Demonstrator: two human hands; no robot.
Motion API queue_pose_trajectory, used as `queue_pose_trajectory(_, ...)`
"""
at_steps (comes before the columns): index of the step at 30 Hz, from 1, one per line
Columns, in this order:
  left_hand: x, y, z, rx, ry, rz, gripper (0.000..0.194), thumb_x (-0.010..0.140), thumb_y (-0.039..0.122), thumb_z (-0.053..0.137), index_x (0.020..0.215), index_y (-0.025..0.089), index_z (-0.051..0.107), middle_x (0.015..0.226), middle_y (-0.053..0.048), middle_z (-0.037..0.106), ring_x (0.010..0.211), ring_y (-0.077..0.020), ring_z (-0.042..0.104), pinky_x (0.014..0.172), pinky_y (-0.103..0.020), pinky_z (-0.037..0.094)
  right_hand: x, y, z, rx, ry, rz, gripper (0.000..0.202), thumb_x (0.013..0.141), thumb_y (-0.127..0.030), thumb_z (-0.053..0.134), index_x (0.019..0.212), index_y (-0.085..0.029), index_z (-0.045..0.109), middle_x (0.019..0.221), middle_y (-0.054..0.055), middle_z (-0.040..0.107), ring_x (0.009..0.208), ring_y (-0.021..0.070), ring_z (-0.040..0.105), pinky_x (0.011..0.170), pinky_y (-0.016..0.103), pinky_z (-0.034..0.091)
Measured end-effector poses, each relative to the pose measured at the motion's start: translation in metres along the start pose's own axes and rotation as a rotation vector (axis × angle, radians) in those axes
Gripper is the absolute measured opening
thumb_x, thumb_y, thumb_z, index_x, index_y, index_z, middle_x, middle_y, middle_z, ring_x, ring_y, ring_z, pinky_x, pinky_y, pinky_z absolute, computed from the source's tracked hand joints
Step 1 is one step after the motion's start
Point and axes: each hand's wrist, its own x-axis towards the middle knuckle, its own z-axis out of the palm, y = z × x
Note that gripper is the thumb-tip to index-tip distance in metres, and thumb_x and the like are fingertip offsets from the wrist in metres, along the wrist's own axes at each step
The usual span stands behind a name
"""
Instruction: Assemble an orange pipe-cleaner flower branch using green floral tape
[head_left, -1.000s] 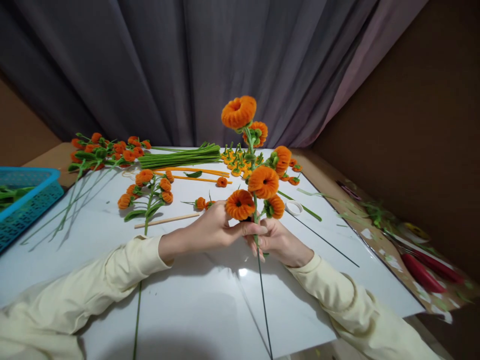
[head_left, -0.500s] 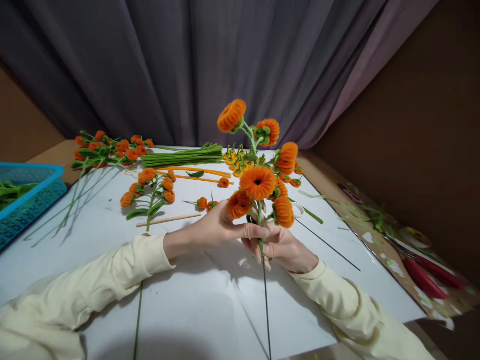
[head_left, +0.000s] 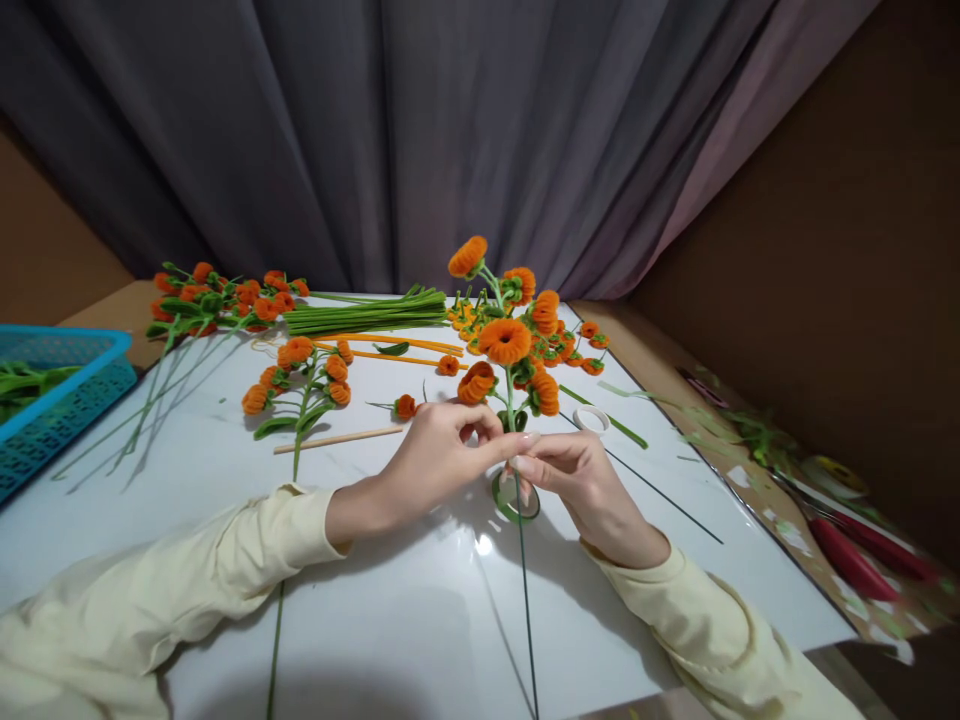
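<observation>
An upright spray of orange fuzzy pipe-cleaner flowers (head_left: 504, 341) stands between my hands, its thin dark green wire stem running down toward the table's front edge. My left hand (head_left: 431, 455) pinches the stem just below the lowest blooms, thumb and fingers closed. My right hand (head_left: 596, 490) meets it there from the right, its fingertips also closed at the stem. A roll of green floral tape (head_left: 516, 513) shows below my fingertips, partly behind the right fingers. Whether the tape's strip is between the fingers is hidden.
Another orange flower stem (head_left: 304, 415) and a wooden stick (head_left: 337, 440) lie to the left. Behind are green pipe cleaners (head_left: 367, 313) and more blooms. A white ring (head_left: 592, 420), red-handled pliers (head_left: 851, 560) and a blue basket (head_left: 64, 400) are around.
The flower spray has moved down and slightly left, away from my head. Both hands have shifted to the stem below the blooms, and the green tape roll has come into view.
</observation>
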Motion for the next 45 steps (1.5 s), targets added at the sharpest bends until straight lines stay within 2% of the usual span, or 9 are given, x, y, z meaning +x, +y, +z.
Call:
queue_pose_trajectory(7, -0.003, 0.005, -0.001, 0.116, 0.017, 0.049, 0.022, 0.082, 0.020, 0.057, 0.060, 0.015, 0.056, 0.056, 0.005, 0.053, 0.054, -0.0078, 0.042, 0.053, -0.021, 0.031, -0.002, -0.003, 0.005, -0.073, 0.055, 0.053, 0.029, 0.073, -0.040, 0.073, 0.060, -0.015, 0.070, 0.050, 0.001, 0.060, 0.049, 0.0117, 0.048, 0.051, 0.025, 0.039)
queue_pose_trajectory(12, -0.001, 0.006, -0.002, 0.203, -0.006, 0.021, 0.026, 0.082, 0.023, 0.057, 0.058, 0.015, 0.052, 0.055, 0.005, 0.049, 0.054, -0.0084, 0.040, 0.053, -0.023, 0.029, -0.004, -0.003, 0.005, -0.117, 0.090, 0.058, 0.028, 0.073, -0.041, 0.073, 0.065, -0.014, 0.072, 0.051, 0.001, 0.060, 0.049, 0.0118, 0.049, 0.049, 0.025, 0.038)
queue_pose_trajectory(21, 0.001, -0.004, 0.003, -0.303, 0.001, -0.141, 0.014, 0.076, 0.026, 0.061, 0.070, 0.013, 0.060, 0.068, 0.000, 0.059, 0.066, -0.0128, 0.051, 0.062, -0.025, 0.038, -0.004, -0.003, 0.006, -0.062, 0.120, 0.089, 0.024, 0.075, -0.037, 0.072, 0.069, -0.014, 0.073, 0.053, 0.001, 0.061, 0.050, 0.0108, 0.048, 0.050, 0.025, 0.038)
queue_pose_trajectory(24, 0.004, -0.008, 0.004, -0.416, -0.014, -0.141, 0.019, 0.073, 0.028, 0.066, 0.064, 0.014, 0.056, 0.061, 0.002, 0.053, 0.059, -0.0102, 0.045, 0.057, -0.024, 0.035, -0.003, -0.001, 0.003, 0.040, 0.062, 0.114, 0.019, 0.074, -0.034, 0.074, 0.071, -0.015, 0.074, 0.053, 0.001, 0.061, 0.050, 0.0102, 0.049, 0.051, 0.025, 0.037)
queue_pose_trajectory(28, 0.008, -0.015, 0.002, -0.546, -0.145, -0.153, 0.037, 0.069, 0.041, 0.073, 0.055, 0.015, 0.049, 0.049, 0.006, 0.039, 0.048, -0.0066, 0.032, 0.047, -0.022, 0.026, 0.001, 0.005, -0.003, 0.180, -0.076, 0.111, 0.019, 0.076, -0.032, 0.073, 0.066, -0.016, 0.072, 0.055, 0.000, 0.061, 0.055, 0.0102, 0.051, 0.055, 0.024, 0.038)
queue_pose_trajectory(33, 0.010, -0.021, -0.001, -0.670, -0.362, -0.106, 0.036, 0.068, 0.045, 0.075, 0.062, 0.013, 0.060, 0.059, -0.002, 0.059, 0.057, -0.0132, 0.053, 0.055, -0.026, 0.040, 0.007, 0.013, -0.004, 0.287, -0.263, 0.136, 0.029, 0.072, -0.039, 0.075, 0.058, -0.014, 0.068, 0.052, 0.001, 0.059, 0.054, 0.0110, 0.053, 0.054, 0.024, 0.038)
queue_pose_trajectory(38, 0.009, -0.028, 0.001, -0.745, -0.406, -0.102, 0.033, 0.070, 0.042, 0.075, 0.063, 0.014, 0.061, 0.059, -0.001, 0.058, 0.057, -0.0124, 0.054, 0.058, -0.025, 0.042, 0.008, 0.017, -0.005, 0.315, -0.333, 0.143, 0.021, 0.072, -0.034, 0.077, 0.066, -0.014, 0.072, 0.053, 0.001, 0.063, 0.047, 0.0094, 0.051, 0.049, 0.024, 0.037)
queue_pose_trajectory(41, 0.009, -0.029, 0.004, -0.756, -0.436, -0.077, 0.035, 0.071, 0.046, 0.074, 0.065, 0.014, 0.062, 0.063, -0.002, 0.059, 0.061, -0.0145, 0.056, 0.060, -0.027, 0.043, 0.006, 0.015, -0.005, 0.255, -0.280, 0.099, 0.017, 0.073, -0.032, 0.075, 0.069, -0.016, 0.073, 0.056, 0.001, 0.065, 0.047, 0.0096, 0.053, 0.050, 0.024, 0.039)
queue_pose_trajectory(45, 0.010, -0.027, 0.004, -0.654, -0.270, -0.081, 0.033, 0.074, 0.047, 0.071, 0.066, 0.015, 0.066, 0.067, -0.003, 0.062, 0.073, -0.0172, 0.057, 0.069, -0.029, 0.043, 0.006, 0.010, -0.005, 0.126, -0.091, 0.008, 0.023, 0.076, -0.032, 0.073, 0.058, -0.017, 0.071, 0.054, 0.001, 0.062, 0.053, 0.0109, 0.052, 0.057, 0.026, 0.042)
